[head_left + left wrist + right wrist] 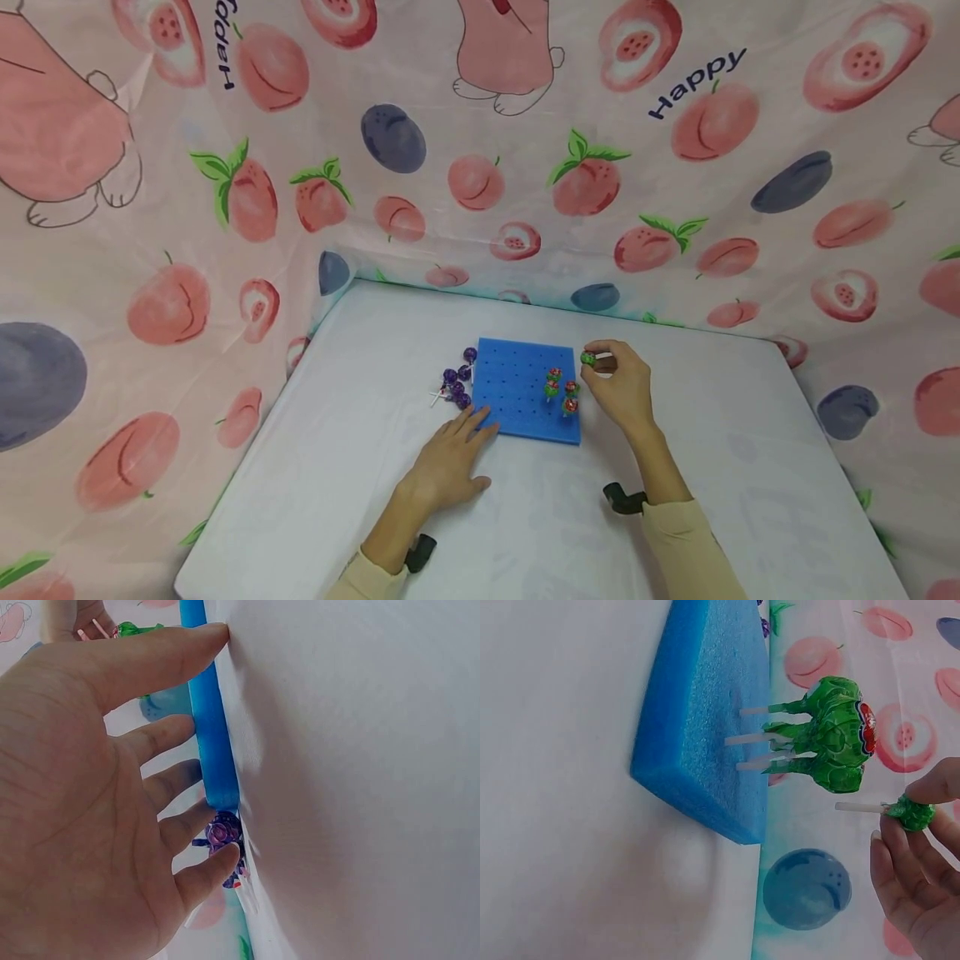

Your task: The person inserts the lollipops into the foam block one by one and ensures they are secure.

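Note:
My right hand (622,387) pinches a green-wrapped lollipop (588,358) by its candy head, just past the right edge of a blue foam board (510,375). In the right wrist view its bare white stick (859,808) points toward the board. Several green lollipops (838,735) with red labels stand in the board's right part, sticks down in the foam. My left hand (442,471) lies with spread, straight fingers at the board's near left corner. Close beyond those fingertips, purple lollipops (457,388) lie in a loose pile along the board's left edge.
The board lies on a white-covered table (352,400) and has rows of small holes. A fruit-printed curtain (480,233) rises behind the table and at its sides. Each wrist wears a small dark camera mount (624,499).

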